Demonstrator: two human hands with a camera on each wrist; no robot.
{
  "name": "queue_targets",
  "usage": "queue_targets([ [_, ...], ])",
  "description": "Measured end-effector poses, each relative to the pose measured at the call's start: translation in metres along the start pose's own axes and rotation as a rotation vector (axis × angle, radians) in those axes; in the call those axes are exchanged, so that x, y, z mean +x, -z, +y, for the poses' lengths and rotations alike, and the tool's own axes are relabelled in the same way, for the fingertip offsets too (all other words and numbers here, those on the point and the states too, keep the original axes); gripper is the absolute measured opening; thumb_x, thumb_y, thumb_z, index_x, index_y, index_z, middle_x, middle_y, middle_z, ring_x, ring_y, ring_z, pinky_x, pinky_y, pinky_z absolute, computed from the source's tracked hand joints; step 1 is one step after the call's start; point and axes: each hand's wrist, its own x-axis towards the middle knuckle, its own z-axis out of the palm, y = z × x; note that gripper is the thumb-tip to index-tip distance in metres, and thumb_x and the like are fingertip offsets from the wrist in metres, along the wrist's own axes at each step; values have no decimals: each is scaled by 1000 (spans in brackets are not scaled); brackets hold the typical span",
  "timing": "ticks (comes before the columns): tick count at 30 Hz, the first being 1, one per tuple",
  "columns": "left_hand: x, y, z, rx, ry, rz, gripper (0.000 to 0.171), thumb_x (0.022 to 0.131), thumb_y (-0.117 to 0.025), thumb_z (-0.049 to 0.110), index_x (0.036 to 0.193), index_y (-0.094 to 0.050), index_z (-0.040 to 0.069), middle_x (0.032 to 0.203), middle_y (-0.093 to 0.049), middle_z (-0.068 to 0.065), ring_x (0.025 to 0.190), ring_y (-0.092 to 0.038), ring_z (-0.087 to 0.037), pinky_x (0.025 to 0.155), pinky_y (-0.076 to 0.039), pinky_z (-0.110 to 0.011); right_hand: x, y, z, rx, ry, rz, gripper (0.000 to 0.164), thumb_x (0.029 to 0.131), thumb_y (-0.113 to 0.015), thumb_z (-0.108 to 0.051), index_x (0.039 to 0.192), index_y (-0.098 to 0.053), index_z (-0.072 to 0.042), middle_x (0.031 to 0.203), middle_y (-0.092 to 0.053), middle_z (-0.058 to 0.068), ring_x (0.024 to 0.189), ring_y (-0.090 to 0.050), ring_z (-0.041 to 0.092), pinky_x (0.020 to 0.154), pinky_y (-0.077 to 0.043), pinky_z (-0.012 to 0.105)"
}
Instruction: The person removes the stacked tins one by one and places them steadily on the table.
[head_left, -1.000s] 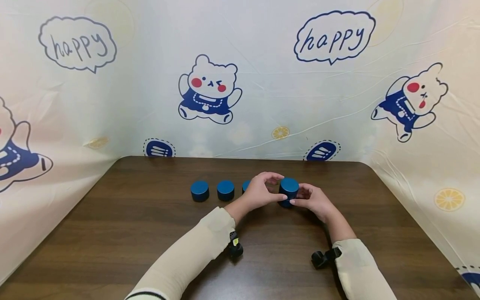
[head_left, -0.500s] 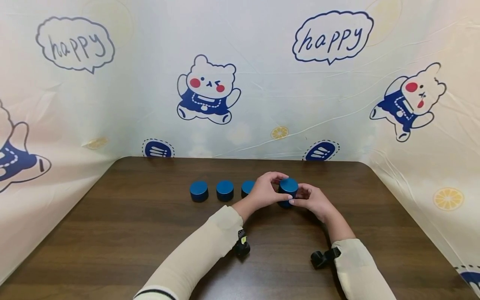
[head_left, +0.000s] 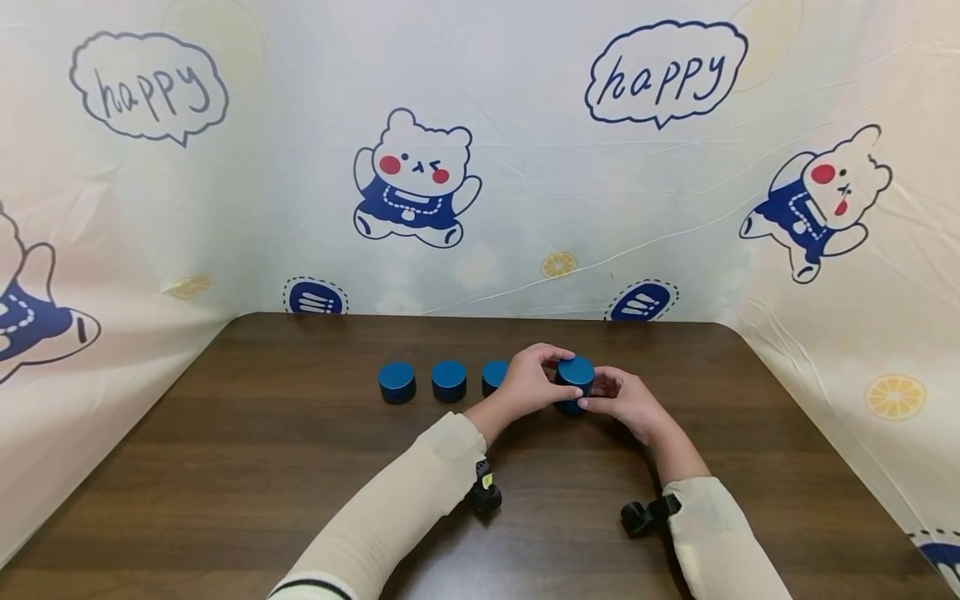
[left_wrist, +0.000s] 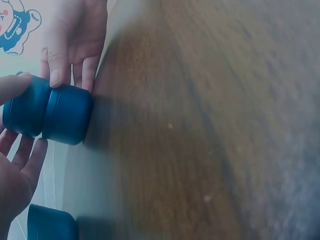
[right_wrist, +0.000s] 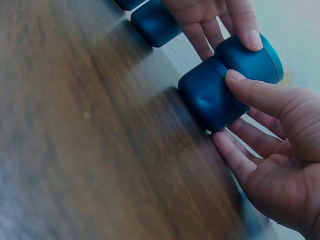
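Two small round blue tins stand one on the other near the far middle of the table. My left hand (head_left: 528, 383) holds the upper tin (head_left: 575, 371), its thumb in front and its fingers reaching behind. From the other side my right hand (head_left: 626, 404) grips the lower tin (right_wrist: 205, 95) between thumb and fingers, and the thumb tip lies near the seam below the upper one. The left wrist view shows the upper tin (left_wrist: 25, 110) sitting against the lower tin (left_wrist: 67, 120). In the head view the hands cover much of the lower tin.
Left of the hands, a row holds a blue tin (head_left: 397, 382), another tin (head_left: 448, 381) and a third tin (head_left: 493, 377), partly hidden by the left hand. The brown wooden table (head_left: 285, 475) ends at a printed curtain (head_left: 525, 208) behind it.
My left hand has shifted a little to the right, closer round the upper tin, uncovering more of the third tin. The right hand and the stack have hardly moved.
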Motion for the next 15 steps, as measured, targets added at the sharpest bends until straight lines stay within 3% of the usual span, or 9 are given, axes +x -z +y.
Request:
queue_targets([
  [15, -4, 7, 6, -35, 9, -3, 51, 76, -86, 21, 122, -67, 13, 120, -59, -3, 97, -62, -15, 83, -54, -25, -1, -1, -2, 4, -14, 5, 56, 86, -76, -14, 133, -49, 3, 128, -57, 21, 114, -57, 31, 95, -50, 36],
])
